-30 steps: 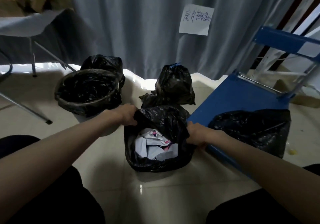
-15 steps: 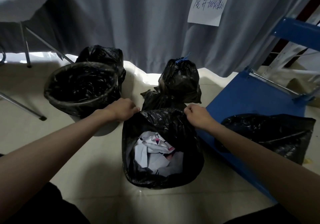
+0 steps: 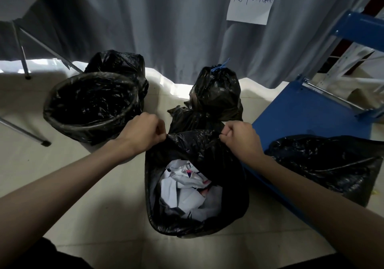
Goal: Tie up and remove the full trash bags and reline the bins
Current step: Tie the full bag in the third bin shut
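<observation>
A full black trash bag [image 3: 228,212] stands on the floor in front of me, its mouth open over crumpled white paper [image 3: 187,187]. My left hand [image 3: 145,130] pinches the far left corner of the bag's rim. My right hand [image 3: 239,135] grips the far right corner. To the left stands a bin [image 3: 89,106] lined with a black bag. A tied black bag [image 3: 216,92] with a blue tie stands behind the open bag, and another black bag [image 3: 116,61] sits behind the bin.
A blue cart platform [image 3: 307,119] lies on the right with a loose black bag [image 3: 332,165] draped over its near edge. A grey curtain with a paper note [image 3: 252,0] hangs behind. Metal table legs [image 3: 22,61] stand at the left.
Both hands have lifted the far rim of the open bag; the right hand moved from the bag's side up to its top corner, and the view has shifted closer.
</observation>
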Available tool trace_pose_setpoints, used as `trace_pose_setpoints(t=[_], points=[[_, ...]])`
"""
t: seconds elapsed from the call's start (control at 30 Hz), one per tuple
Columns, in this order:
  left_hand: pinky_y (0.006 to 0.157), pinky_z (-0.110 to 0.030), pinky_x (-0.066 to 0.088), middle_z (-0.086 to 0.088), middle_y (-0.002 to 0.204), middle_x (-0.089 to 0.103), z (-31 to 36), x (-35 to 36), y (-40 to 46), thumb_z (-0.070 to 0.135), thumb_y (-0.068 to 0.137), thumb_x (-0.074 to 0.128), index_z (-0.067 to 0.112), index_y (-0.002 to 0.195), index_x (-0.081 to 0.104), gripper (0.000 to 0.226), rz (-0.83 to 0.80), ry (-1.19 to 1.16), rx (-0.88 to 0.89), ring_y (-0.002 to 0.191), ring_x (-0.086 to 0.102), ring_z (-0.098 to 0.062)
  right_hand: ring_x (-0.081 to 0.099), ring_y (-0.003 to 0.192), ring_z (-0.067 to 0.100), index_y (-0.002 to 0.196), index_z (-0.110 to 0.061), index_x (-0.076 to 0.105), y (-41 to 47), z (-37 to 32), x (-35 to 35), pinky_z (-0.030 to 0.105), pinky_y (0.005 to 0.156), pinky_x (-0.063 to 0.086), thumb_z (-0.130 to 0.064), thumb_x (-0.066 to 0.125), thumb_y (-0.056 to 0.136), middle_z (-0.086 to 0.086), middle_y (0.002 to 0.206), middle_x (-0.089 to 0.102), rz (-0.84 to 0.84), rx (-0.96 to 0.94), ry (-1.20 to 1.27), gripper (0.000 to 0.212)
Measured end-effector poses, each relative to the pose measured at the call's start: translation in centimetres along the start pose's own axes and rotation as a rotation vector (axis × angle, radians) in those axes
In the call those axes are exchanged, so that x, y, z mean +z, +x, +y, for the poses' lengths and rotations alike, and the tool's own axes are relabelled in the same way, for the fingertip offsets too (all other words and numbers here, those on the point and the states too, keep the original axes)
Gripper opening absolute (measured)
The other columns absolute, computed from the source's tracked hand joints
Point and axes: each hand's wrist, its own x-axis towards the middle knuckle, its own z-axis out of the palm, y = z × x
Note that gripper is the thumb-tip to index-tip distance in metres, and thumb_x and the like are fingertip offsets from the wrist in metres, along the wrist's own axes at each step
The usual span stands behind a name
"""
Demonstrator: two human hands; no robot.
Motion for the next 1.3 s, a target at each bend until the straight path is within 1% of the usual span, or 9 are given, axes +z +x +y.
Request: trace_pose_setpoints(t=[0.17, 0.27, 0.43, 0.57, 0.63, 0.77, 0.9, 1.03, 1.3], points=[[0.063, -0.029, 0.039, 0.009, 0.092, 0.054, 1.2, 0.6, -0.1, 0.040, 0.076, 0.069, 0.026, 0.076, 0.058, 0.017, -0.009, 0.052, 0.084, 0.081, 0.055, -0.017, 0.054, 0.067, 0.006, 0.067, -0.016, 0.064, -1.3, -0.5, 0.3, 0.027, 0.059, 0.039, -0.008, 0.061, 0.081, -0.010, 0.073, 0.058, -0.205, -0.191, -0.039, 0.016], [0.069, -0.034, 0.049, 0.010, 0.100, 0.056, 1.8, 1.2, 0.0, 0.045, 0.081, 0.065, 0.027, 0.092, 0.054, 0.024, 0.001, 0.000, 0.149, 0.087, 0.058, -0.016, 0.058, 0.065, 0.007, 0.061, -0.018, 0.063, -1.8, -0.4, 0.6, 0.030, 0.060, 0.048, -0.017, 0.070, 0.084, -0.011, 0.065, 0.058, -0.329, -0.280, -0.062, 0.024], [0.079, -0.038, 0.054, 0.010, 0.111, 0.060, 2.5, 1.9, 0.3, 0.043, 0.090, 0.062, 0.031, 0.116, 0.058, 0.029, -0.020, -0.025, 0.209, 0.096, 0.062, -0.016, 0.044, 0.060, 0.006, 0.060, -0.020, 0.053, -1.7, 0.2, 0.6, 0.025, 0.054, 0.032, -0.039, 0.062, 0.094, -0.009, 0.069, 0.042, -0.147, -0.261, -0.056, 0.040], [0.075, -0.037, 0.052, 0.011, 0.101, 0.057, 2.6, 2.1, 0.4, 0.031, 0.085, 0.069, 0.031, 0.100, 0.062, 0.016, -0.010, -0.004, 0.233, 0.090, 0.061, -0.016, 0.048, 0.085, 0.011, 0.094, -0.024, 0.061, -1.5, 0.7, 0.3, 0.029, 0.069, 0.041, -0.038, 0.066, 0.091, -0.008, 0.093, 0.040, -0.123, -0.231, -0.059, 0.015], [0.071, -0.035, 0.052, 0.012, 0.092, 0.053, 2.6, 2.0, 0.4, 0.024, 0.082, 0.070, 0.030, 0.086, 0.062, 0.011, 0.006, 0.000, 0.229, 0.084, 0.060, -0.015, 0.047, 0.099, 0.016, 0.113, -0.025, 0.061, -1.5, 0.8, 0.5, 0.032, 0.076, 0.043, -0.042, 0.066, 0.090, -0.005, 0.103, 0.039, -0.198, -0.233, -0.139, 0.029], [0.071, -0.036, 0.053, 0.013, 0.086, 0.053, 2.9, 1.9, 0.4, 0.029, 0.078, 0.068, 0.030, 0.077, 0.060, 0.008, -0.012, -0.022, 0.255, 0.077, 0.058, -0.011, 0.046, 0.101, 0.019, 0.098, -0.020, 0.065, -1.5, 0.6, 0.9, 0.032, 0.073, 0.043, -0.034, 0.070, 0.088, -0.002, 0.103, 0.040, -0.219, -0.220, -0.175, 0.018], [0.076, -0.039, 0.052, 0.011, 0.104, 0.053, 3.2, 2.3, 0.4, 0.039, 0.082, 0.061, 0.030, 0.104, 0.053, 0.025, 0.077, -0.082, 0.335, 0.086, 0.057, -0.015, 0.042, 0.091, 0.018, 0.074, -0.020, 0.056, -1.4, -0.1, 0.7, 0.029, 0.071, 0.034, -0.022, 0.070, 0.079, -0.004, 0.089, 0.044, -0.170, -0.262, -0.045, 0.015], [0.093, -0.030, 0.041, 0.013, 0.127, 0.054, 3.7, 2.3, 0.9, 0.036, 0.089, 0.065, 0.033, 0.139, 0.045, 0.054, 0.048, -0.065, 0.465, 0.107, 0.047, -0.013, 0.045, 0.069, 0.016, 0.073, -0.022, 0.042, -1.7, -1.5, -0.1, 0.031, 0.059, 0.032, -0.016, 0.064, 0.074, -0.007, 0.070, 0.047, -0.168, -0.363, 0.077, 0.022], [0.079, -0.028, 0.030, 0.016, 0.096, 0.063, 4.3, 1.9, 1.2, 0.030, 0.081, 0.074, 0.029, 0.098, 0.061, 0.021, 0.159, -0.058, 0.458, 0.097, 0.050, -0.010, 0.049, 0.072, 0.018, 0.079, -0.021, 0.045, -1.9, -2.0, -1.3, 0.038, 0.061, 0.041, -0.005, 0.058, 0.076, -0.008, 0.071, 0.044, -0.163, -0.391, 0.013, 0.021]])
